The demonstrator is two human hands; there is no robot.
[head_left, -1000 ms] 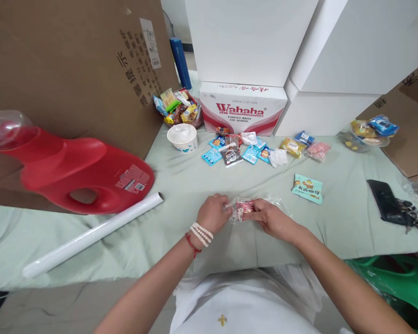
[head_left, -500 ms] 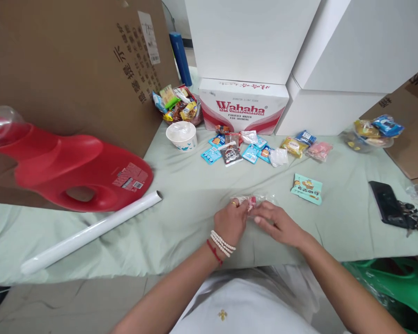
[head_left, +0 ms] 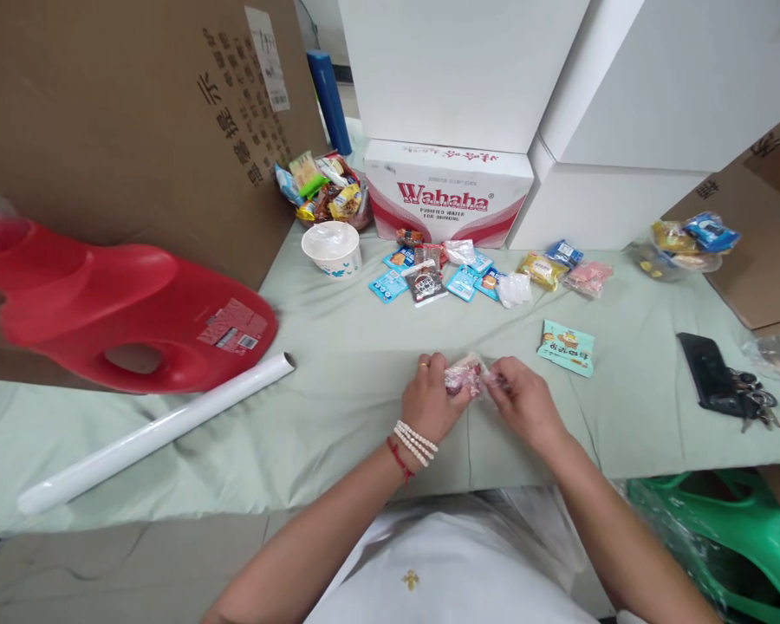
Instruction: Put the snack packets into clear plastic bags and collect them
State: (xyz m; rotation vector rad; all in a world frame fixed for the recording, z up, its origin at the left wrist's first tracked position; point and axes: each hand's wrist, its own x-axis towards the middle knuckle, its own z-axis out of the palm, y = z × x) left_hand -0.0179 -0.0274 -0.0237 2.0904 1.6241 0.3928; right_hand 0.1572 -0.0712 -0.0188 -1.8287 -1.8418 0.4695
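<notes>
My left hand [head_left: 427,394] is closed around a small clear plastic bag [head_left: 466,376] with red and whitish contents, just above the green cloth. At the bag's right end, my right hand [head_left: 523,400] pinches the loose clear plastic. I cannot make out exactly what is inside. To the right of the hands lies a mint-green snack packet [head_left: 565,347]. Beyond them are several small snack packets in blue, brown and red, among them a dark brown packet [head_left: 425,283]. A crumpled whitish clear wrapper [head_left: 514,290] lies at the right of that group.
A white paper bowl [head_left: 332,257] and a basket of snacks [head_left: 362,208] stand back left. On the left are a red jug [head_left: 169,290] and a white tube [head_left: 162,429]. A Wahaha carton [head_left: 451,227] stands behind. A phone [head_left: 708,373] with keys [head_left: 759,400] lies right.
The bag, lying flatter under both hands before, is now gathered up in my left hand. My right hand has turned and drawn slightly right, its fingers now pinching the bag's end.
</notes>
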